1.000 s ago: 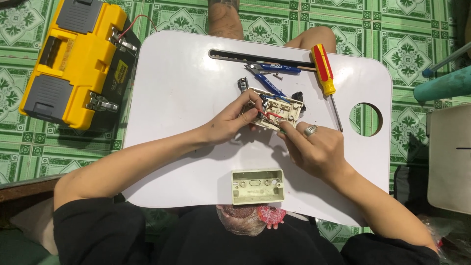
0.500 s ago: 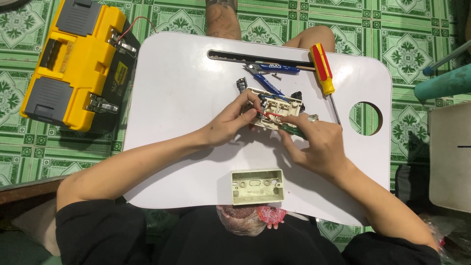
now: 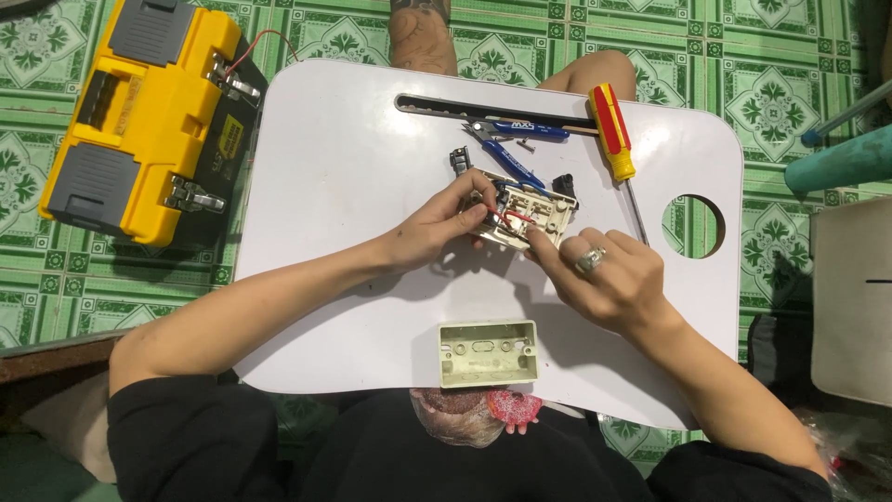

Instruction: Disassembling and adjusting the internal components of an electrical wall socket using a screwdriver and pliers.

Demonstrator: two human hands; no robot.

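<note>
Far off to the left of your left grip (image 3: 437, 228), on the green patterned floor, sits the yellow toolbox (image 3: 139, 121), shut and well apart from the work. Your left grip rests on the white desk (image 3: 334, 167) with its fingers pressed together on the near left edge of the switch plate (image 3: 525, 212), steadying it face down so the wired back shows. A thin red wire (image 3: 511, 217) runs across that back, just beside your left fingertips.

Below and between both grips, nearer your body, the pale green mounting box (image 3: 488, 352) lies open side up, untouched. Just beyond the plate, the blue-handled cutters (image 3: 516, 149) lie near a long black slot in the desk.

Your right grip (image 3: 604, 279), ring on one finger, comes in from the right with a fingertip pressed to the plate's near right corner; I cannot tell whether it pinches anything small. Up and to the right of it, the red and yellow screwdriver (image 3: 613, 130) lies unused, its shaft pointing toward you.

By my reading, you are at the wiring step, seating or checking the wire at its terminal. The next move likely calls for keeping the plate pinned with the left while the right reaches up for the screwdriver.
</note>
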